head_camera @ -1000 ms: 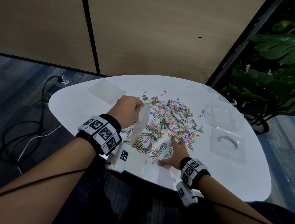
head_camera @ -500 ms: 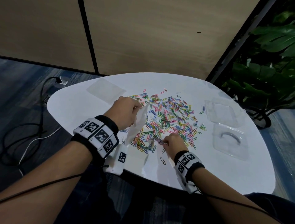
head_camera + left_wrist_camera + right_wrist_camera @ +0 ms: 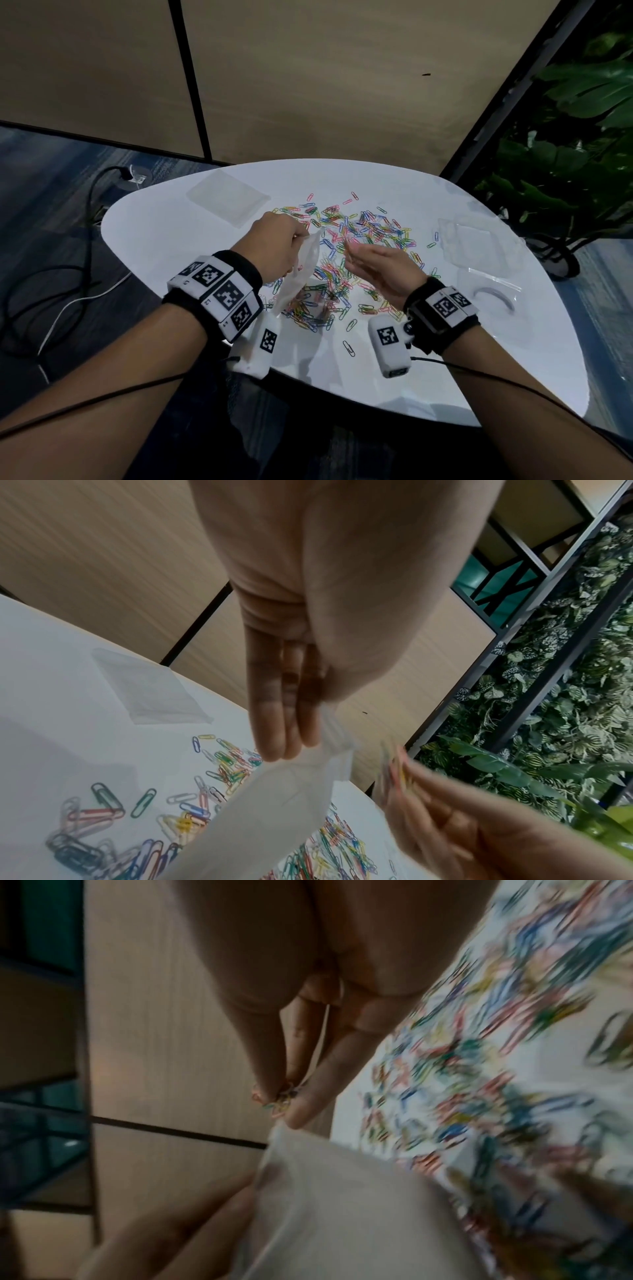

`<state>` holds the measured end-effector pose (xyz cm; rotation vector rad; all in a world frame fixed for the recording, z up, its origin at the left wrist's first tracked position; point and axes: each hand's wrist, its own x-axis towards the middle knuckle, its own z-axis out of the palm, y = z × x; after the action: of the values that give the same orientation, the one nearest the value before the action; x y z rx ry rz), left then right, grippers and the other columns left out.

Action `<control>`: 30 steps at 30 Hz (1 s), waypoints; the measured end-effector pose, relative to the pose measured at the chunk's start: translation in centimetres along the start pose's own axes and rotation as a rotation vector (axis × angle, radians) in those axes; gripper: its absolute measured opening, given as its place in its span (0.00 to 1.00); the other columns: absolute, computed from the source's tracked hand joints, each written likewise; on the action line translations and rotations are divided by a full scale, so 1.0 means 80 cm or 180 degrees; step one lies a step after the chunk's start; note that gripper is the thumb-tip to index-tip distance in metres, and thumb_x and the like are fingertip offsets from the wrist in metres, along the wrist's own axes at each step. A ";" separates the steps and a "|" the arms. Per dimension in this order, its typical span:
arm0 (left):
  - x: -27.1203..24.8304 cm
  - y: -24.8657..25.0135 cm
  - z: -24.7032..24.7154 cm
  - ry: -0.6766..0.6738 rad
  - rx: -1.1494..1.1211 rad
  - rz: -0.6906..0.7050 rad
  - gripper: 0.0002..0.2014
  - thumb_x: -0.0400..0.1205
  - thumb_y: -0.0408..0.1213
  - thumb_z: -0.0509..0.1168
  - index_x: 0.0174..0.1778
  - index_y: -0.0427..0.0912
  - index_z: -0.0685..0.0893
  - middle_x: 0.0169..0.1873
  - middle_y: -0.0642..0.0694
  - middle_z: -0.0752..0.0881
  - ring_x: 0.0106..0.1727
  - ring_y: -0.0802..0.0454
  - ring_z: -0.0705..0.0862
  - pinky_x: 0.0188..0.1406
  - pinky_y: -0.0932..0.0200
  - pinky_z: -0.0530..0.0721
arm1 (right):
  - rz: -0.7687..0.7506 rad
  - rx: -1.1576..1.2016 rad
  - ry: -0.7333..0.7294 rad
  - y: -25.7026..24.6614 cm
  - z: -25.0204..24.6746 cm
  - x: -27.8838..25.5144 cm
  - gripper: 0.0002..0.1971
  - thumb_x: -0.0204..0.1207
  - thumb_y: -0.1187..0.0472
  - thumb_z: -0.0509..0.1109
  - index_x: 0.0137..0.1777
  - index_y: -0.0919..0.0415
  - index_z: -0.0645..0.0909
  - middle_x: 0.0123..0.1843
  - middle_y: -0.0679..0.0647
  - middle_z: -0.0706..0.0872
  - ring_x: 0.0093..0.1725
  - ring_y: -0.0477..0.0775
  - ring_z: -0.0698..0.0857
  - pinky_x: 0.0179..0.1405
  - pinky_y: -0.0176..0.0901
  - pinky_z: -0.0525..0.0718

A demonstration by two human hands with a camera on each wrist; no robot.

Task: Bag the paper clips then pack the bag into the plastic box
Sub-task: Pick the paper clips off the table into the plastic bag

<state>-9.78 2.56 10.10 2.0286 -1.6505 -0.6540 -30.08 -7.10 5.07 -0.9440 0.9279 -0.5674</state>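
Spare flat bag (image 3: 227, 197) lies unused at the far left of the tabletop (image 3: 428, 370). The left hand (image 3: 274, 248) pinches the mouth of the clear bag (image 3: 299, 274), which hangs slanted with its lower end on the tabletop; a few clips seem to lie inside. The paper clips (image 3: 356, 240) remain mostly spread mid-tabletop. The right hand (image 3: 380, 270) is raised just beside the bag mouth, fingertips pinching a small bunch of clips (image 3: 279, 1099). The plastic box (image 3: 479, 246) lies at the far right, apart from the hands.

Assessment: bagging step, early. Next move calls for steering the bunch into a narrow, limp opening.

The right wrist view confirms the clips between the fingertips; the head view alone shows box and spread.
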 end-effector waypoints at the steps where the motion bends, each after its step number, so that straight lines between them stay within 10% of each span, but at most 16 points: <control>1: 0.000 0.000 0.001 -0.0008 0.0003 -0.0008 0.16 0.89 0.32 0.58 0.61 0.38 0.91 0.40 0.38 0.92 0.45 0.37 0.90 0.54 0.43 0.90 | -0.0053 0.0083 -0.0183 -0.007 0.014 -0.006 0.16 0.73 0.64 0.75 0.58 0.72 0.86 0.56 0.60 0.90 0.54 0.51 0.90 0.52 0.38 0.87; 10: -0.004 0.006 0.005 -0.0081 -0.0097 0.0138 0.16 0.87 0.28 0.56 0.53 0.37 0.92 0.36 0.37 0.92 0.37 0.40 0.92 0.45 0.45 0.92 | -0.0750 -0.1480 0.0076 0.006 0.076 -0.013 0.04 0.73 0.70 0.76 0.42 0.61 0.90 0.43 0.64 0.92 0.46 0.65 0.91 0.53 0.51 0.90; 16: -0.007 0.007 0.001 -0.0072 -0.0120 0.0231 0.15 0.88 0.28 0.57 0.55 0.36 0.91 0.35 0.37 0.92 0.31 0.44 0.93 0.43 0.49 0.93 | -0.0520 -0.1439 0.0215 0.005 0.083 -0.018 0.09 0.71 0.74 0.76 0.50 0.71 0.87 0.32 0.61 0.90 0.37 0.63 0.91 0.49 0.55 0.91; 22: -0.009 0.008 0.002 -0.0123 -0.0231 0.0226 0.15 0.88 0.28 0.57 0.56 0.36 0.91 0.37 0.37 0.92 0.31 0.44 0.93 0.39 0.49 0.94 | -0.1193 -0.2871 0.0345 0.003 0.086 -0.022 0.06 0.70 0.69 0.76 0.45 0.60 0.91 0.29 0.51 0.89 0.29 0.47 0.88 0.35 0.34 0.84; 30: -0.009 0.009 0.002 -0.0097 -0.0265 0.0185 0.15 0.88 0.29 0.57 0.56 0.39 0.92 0.36 0.39 0.92 0.31 0.45 0.93 0.38 0.54 0.93 | -0.1611 -0.3880 -0.0065 -0.003 0.091 -0.027 0.09 0.70 0.66 0.68 0.36 0.58 0.90 0.26 0.53 0.85 0.26 0.47 0.79 0.32 0.35 0.75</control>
<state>-10.55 3.10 10.48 1.9140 -1.6647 -0.7242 -24.88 -2.44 8.10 -2.3169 0.9968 -0.3658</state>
